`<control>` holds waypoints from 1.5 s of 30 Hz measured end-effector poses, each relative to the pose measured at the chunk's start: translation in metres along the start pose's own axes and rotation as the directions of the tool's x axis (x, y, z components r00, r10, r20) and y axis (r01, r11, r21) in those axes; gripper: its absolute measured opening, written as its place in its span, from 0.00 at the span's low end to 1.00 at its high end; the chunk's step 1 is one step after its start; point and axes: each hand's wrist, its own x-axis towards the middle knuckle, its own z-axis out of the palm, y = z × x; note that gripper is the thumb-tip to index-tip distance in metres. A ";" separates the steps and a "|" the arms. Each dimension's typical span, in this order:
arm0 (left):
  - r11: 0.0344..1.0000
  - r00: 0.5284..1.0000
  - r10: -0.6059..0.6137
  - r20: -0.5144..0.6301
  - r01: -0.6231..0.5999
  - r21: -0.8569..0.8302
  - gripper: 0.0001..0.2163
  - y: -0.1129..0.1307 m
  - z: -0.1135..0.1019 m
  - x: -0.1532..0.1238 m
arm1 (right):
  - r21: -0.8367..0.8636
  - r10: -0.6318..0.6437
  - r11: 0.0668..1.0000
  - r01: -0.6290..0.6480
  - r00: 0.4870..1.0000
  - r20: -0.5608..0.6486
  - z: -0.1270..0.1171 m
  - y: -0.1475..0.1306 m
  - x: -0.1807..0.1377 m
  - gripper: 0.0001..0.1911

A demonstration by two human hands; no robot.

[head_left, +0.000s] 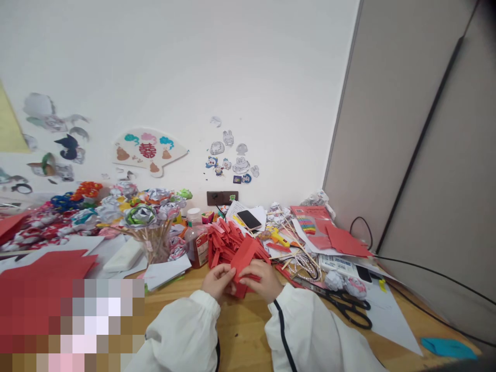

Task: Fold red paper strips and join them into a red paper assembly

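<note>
A strip of red paper (pixel 245 255) is held up between my two hands near the table's front middle. My left hand (pixel 217 281) pinches its lower left edge between thumb and fingers. My right hand (pixel 262 279) grips the lower right side, thumb toward the left one. Just behind my hands lies a heap of red paper strips (pixel 225 240). The lower end of the held paper is partly hidden by my fingers.
Black-handled scissors (pixel 351 309) lie right of my right sleeve. A bottle (pixel 197 240) and a cup of sticks (pixel 157 243) stand left of the heap. A phone (pixel 249 219) and yellow glue gun (pixel 279 237) lie behind. Red sheets (pixel 42 266) cover the left side.
</note>
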 end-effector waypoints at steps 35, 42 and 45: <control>0.988 0.999 0.049 0.002 -0.049 0.143 0.16 -0.019 0.010 0.001 | 0.225 0.308 0.938 -0.265 0.934 -0.182 0.022 0.002 -0.001 0.03; 0.995 0.999 0.030 0.029 -0.032 0.097 0.16 -0.020 0.007 0.002 | 0.414 0.377 0.863 -0.291 0.915 -0.142 0.019 0.006 0.000 0.10; 0.996 0.999 0.032 0.027 -0.034 0.082 0.16 -0.022 0.004 0.003 | 0.542 0.405 0.791 -0.282 0.907 -0.119 0.018 0.011 0.001 0.14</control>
